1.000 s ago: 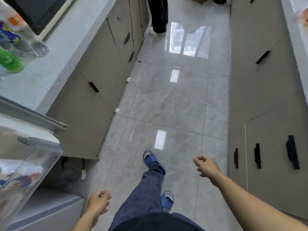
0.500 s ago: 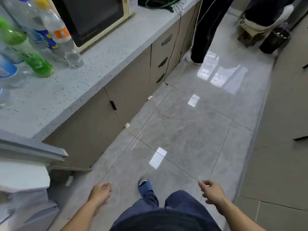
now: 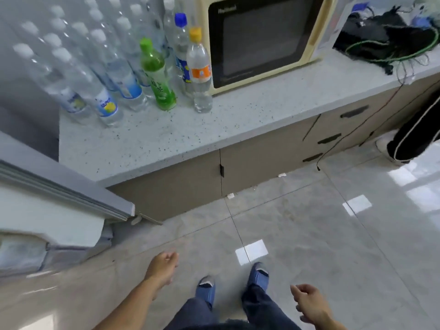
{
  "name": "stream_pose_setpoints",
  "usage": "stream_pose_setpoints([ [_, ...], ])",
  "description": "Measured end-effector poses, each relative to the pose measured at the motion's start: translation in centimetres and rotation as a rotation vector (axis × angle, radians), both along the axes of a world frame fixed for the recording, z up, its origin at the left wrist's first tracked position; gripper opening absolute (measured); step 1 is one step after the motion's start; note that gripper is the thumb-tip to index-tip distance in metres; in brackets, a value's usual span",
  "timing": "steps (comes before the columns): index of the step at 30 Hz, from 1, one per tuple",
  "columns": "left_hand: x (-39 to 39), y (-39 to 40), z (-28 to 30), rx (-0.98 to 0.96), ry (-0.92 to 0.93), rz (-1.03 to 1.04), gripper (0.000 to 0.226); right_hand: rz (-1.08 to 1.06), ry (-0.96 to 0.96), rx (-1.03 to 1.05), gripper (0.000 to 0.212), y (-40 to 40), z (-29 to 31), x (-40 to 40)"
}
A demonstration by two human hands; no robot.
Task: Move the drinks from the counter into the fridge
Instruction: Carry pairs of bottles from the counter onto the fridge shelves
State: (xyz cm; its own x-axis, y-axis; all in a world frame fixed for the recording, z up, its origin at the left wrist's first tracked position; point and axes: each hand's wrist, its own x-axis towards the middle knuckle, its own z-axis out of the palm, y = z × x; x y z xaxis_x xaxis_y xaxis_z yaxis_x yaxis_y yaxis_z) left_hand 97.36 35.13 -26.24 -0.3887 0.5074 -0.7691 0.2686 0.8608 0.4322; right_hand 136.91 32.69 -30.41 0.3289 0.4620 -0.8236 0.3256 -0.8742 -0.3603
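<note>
Since earlier: counter (image 3: 250, 120) now fills the upper frame and the whole cluster of bottles (image 3: 100, 63) has come into view; both hands sit lower and nearer the feet than half a second ago.
Left hand (image 3: 163, 267): low over the floor (image 3: 321, 234), empty, fingers loosely curled, touching nothing.
Right hand (image 3: 309, 303): at the bottom edge, empty, fingers half curled, clear of everything.
Drinks: all standing upright on the counter, packed at its left end, well apart from both hands.
Front row: two clear bottles with yellow-and-blue labels at the left, a green bottle (image 3: 157, 75) in the middle, an orange-capped bottle (image 3: 199, 70) at the right.
Blue-capped bottle (image 3: 181, 46): just behind the orange-capped one, between it and the green bottle.
Back rows: white-capped clear bottles, blurred, their number hard to make out.
Microwave (image 3: 262, 36): cream body, dark door, on the counter just right of the bottles.
Cables (image 3: 392, 41): a dark tangle with a green lead at the counter's far right.
Fridge (image 3: 59, 210): pale grey edge and shelf at the left, below counter level, probably its open door.
Feet: blue slippers (image 3: 258, 275) on glossy grey tiles, facing the cabinets (image 3: 262, 158).
Bystander: a dark trouser leg (image 3: 416, 136) and white shoe at the right edge.
</note>
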Motion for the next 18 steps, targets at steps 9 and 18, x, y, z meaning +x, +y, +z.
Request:
stream_pose_setpoints([
  [9, 2.5, -4.4, 0.0, -0.058, 0.090, 0.356, 0.030, 0.383, 0.100, 0.148, 0.018, 14.9, 0.5, -2.0],
  [18, 2.7, 1.0, 1.9, 0.172, 0.069, 0.644, 0.019, 0.591, 0.208, 0.237, 0.011, 23.0, 3.5, -11.1],
])
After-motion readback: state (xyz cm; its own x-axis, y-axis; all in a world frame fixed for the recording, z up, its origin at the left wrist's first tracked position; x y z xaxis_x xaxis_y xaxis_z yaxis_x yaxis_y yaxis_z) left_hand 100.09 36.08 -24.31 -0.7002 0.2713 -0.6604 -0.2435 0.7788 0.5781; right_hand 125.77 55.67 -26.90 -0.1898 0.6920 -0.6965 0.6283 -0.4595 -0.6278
